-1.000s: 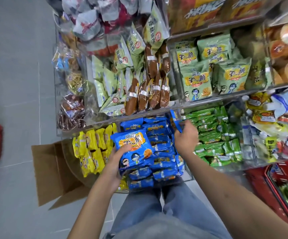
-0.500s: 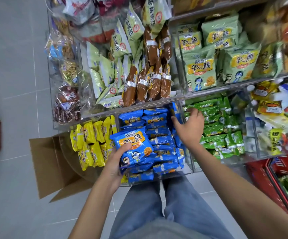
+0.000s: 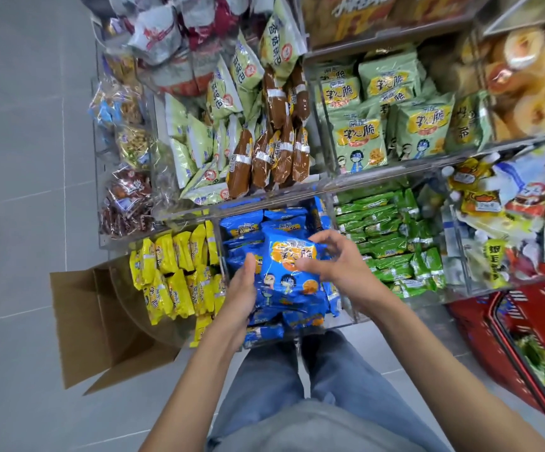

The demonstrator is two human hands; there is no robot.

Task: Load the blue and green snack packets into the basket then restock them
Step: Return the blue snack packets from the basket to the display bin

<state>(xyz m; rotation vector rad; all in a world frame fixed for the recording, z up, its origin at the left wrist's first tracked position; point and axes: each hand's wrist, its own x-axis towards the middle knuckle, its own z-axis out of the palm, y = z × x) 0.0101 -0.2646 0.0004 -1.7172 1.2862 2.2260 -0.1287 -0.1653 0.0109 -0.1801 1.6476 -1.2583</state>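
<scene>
Left hand (image 3: 241,288) cups the blue packet (image 3: 289,272) along its left edge, and right hand (image 3: 336,265) pinches its upper right side with curled fingers. The packet sits just above the full bin (image 3: 310,334). I reckon the slick foil could slip, or pressing it in could push stacked packets over the low front. The basket (image 3: 525,308) stands off right.

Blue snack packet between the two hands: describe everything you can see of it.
The blue snack packet is a glossy, crinkled plastic bag with a yellow-orange label bearing dark characters, and cartoon children and a round orange snack printed below. It is held face up, slightly tilted, above the shelf compartment of matching blue packets. The left hand grips its left edge, thumb on the front; the right hand pinches its upper right side.
</scene>
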